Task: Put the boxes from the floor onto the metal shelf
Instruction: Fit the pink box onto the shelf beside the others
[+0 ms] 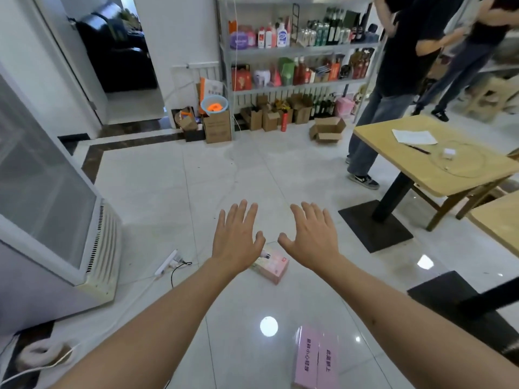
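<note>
Above the tiled floor (168, 192), the left hand (236, 242) and right hand (311, 242) hovered with fingers spread, holding nothing, over a pink box (271, 265); another pink box (316, 357) lay nearer.

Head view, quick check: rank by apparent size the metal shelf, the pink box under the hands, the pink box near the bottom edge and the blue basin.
1. metal shelf
2. pink box near the bottom edge, nearer the camera and cut off
3. pink box under the hands, partly hidden by the left hand
4. blue basin, far off, so its true size is unsure
</note>
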